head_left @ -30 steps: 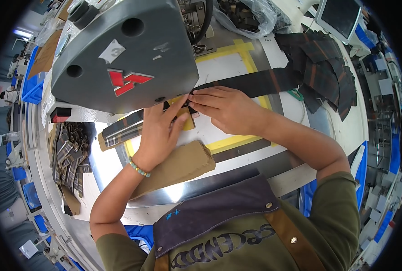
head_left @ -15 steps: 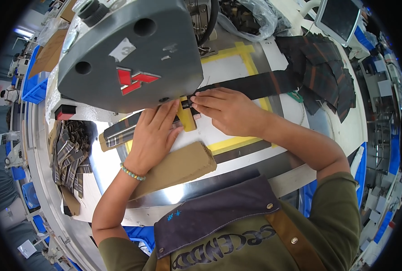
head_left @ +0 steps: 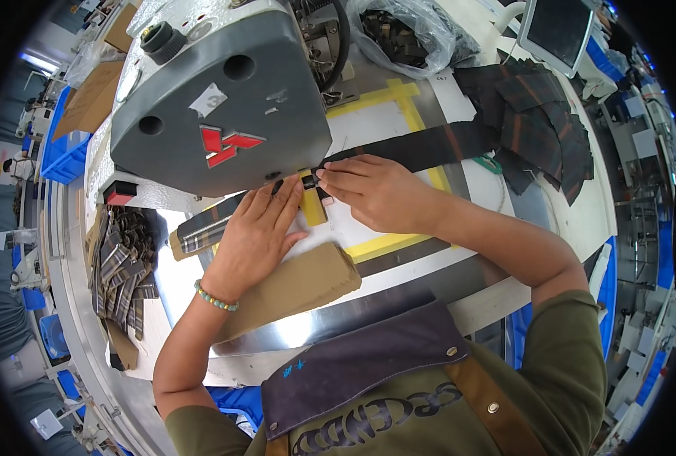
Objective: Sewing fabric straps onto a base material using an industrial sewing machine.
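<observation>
My left hand (head_left: 256, 232) lies flat, fingers stretched out, on a plaid fabric strip (head_left: 198, 234) beside the machine head. Its fingertips reach the yellow tape (head_left: 315, 209) under the sewing machine's grey head (head_left: 224, 114). From the other side, my right hand (head_left: 383, 194) has its fingers pressed together at the near end of a long dark plaid strip (head_left: 421, 150). A small black label-like piece (head_left: 310, 182) sits between the two sets of fingertips. The right thumb is mostly hidden. Brown cardboard (head_left: 296, 289) lies below my left hand.
Dark plaid pieces (head_left: 543, 114) are heaped at the right, near a screen (head_left: 557, 34). A clear plastic bag (head_left: 406, 38) holds dark pieces at the back. Bundled plaid strips (head_left: 121, 258) lie at the left. Green-handled snips (head_left: 490, 163) rest by the dark strip.
The view has shifted slightly, so the machine head sits a little lower. Both hands stay at the label-like piece, with the right fingers slightly lower and the left fingers closer together.
</observation>
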`<state>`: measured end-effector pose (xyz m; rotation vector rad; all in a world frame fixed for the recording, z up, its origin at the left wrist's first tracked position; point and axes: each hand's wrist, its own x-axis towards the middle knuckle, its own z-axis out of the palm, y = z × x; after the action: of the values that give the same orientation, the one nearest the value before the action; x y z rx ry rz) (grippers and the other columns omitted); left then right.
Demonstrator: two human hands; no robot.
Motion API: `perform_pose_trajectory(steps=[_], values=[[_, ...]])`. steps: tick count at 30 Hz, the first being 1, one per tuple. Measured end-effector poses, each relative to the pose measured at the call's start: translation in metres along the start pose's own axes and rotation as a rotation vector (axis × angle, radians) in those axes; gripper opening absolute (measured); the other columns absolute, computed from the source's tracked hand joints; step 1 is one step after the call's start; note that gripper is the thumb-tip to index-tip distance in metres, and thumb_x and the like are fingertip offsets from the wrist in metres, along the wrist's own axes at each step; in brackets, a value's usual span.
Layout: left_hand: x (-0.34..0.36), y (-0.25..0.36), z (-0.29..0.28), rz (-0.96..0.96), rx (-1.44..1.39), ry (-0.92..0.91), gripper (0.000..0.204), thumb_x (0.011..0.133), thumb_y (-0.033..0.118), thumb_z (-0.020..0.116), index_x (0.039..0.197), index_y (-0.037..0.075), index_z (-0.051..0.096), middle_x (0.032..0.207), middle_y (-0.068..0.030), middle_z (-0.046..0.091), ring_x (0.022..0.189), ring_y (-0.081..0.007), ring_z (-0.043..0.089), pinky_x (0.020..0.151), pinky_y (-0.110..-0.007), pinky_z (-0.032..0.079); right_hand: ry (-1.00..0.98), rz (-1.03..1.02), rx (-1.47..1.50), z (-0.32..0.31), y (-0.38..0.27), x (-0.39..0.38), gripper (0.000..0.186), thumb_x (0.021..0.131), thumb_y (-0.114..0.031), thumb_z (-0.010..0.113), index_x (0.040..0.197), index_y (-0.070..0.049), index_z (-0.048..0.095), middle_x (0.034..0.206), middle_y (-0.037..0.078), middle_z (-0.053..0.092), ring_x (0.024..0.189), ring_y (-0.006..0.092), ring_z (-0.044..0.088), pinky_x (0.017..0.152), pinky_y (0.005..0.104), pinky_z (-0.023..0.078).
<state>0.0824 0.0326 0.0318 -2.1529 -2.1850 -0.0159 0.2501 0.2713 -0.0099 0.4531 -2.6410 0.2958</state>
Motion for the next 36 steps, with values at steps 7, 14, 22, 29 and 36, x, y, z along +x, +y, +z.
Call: perform_pose_trajectory(steps=[7, 14, 22, 29, 36], values=[[0.0, 0.007, 0.003, -0.043, 0.009, -0.005, 0.085, 0.099, 0.047, 0.07, 0.162, -0.004, 0.048, 0.171, -0.0176, 0.047, 0.152, -0.0393, 0.048, 0.126, -0.049, 0.042, 0.016, -0.006, -0.012, 0.003, 0.002, 0.001, 0.052, 0.085, -0.007, 0.076, 0.136, 0.003, 0.072, 0.138, 0.01, 0.073, 0.136, 0.0255, 0.066, 0.111, 0.0419, 0.055], [0.006, 0.003, 0.001, -0.049, 0.059, -0.009, 0.085, 0.099, 0.047, 0.071, 0.162, -0.004, 0.048, 0.16, -0.0168, 0.058, 0.143, -0.0365, 0.056, 0.121, -0.047, 0.046, 0.104, -0.037, -0.017, 0.007, 0.009, 0.009, 0.035, 0.092, -0.01, 0.072, 0.123, 0.006, 0.077, 0.125, 0.013, 0.076, 0.125, 0.0275, 0.071, 0.103, 0.0405, 0.057], [0.022, -0.01, 0.005, -0.09, 0.126, 0.006, 0.061, 0.104, 0.041, 0.07, 0.148, -0.001, 0.061, 0.134, -0.0146, 0.07, 0.123, -0.0336, 0.067, 0.108, -0.046, 0.05, 0.131, -0.02, -0.045, 0.016, 0.034, 0.022, 0.031, 0.09, -0.009, 0.073, 0.118, 0.003, 0.079, 0.124, 0.012, 0.077, 0.123, 0.0276, 0.072, 0.102, 0.0412, 0.058], [0.024, -0.015, 0.004, -0.094, 0.128, 0.061, 0.042, 0.109, 0.034, 0.066, 0.138, 0.003, 0.066, 0.132, -0.0143, 0.07, 0.12, -0.0331, 0.067, 0.106, -0.048, 0.049, 0.269, 0.008, -0.03, 0.009, 0.038, 0.025, 0.027, 0.079, -0.009, 0.074, 0.104, -0.002, 0.079, 0.114, 0.007, 0.076, 0.115, 0.0255, 0.07, 0.102, 0.0397, 0.056], [0.022, -0.019, 0.005, -0.074, 0.085, 0.065, 0.032, 0.11, 0.026, 0.064, 0.133, 0.005, 0.07, 0.132, -0.0109, 0.071, 0.116, -0.0334, 0.068, 0.104, -0.048, 0.052, 0.276, -0.09, 0.036, 0.005, 0.037, 0.025, 0.021, 0.077, -0.011, 0.074, 0.097, -0.007, 0.081, 0.103, 0.003, 0.073, 0.102, 0.025, 0.068, 0.094, 0.0403, 0.056]])
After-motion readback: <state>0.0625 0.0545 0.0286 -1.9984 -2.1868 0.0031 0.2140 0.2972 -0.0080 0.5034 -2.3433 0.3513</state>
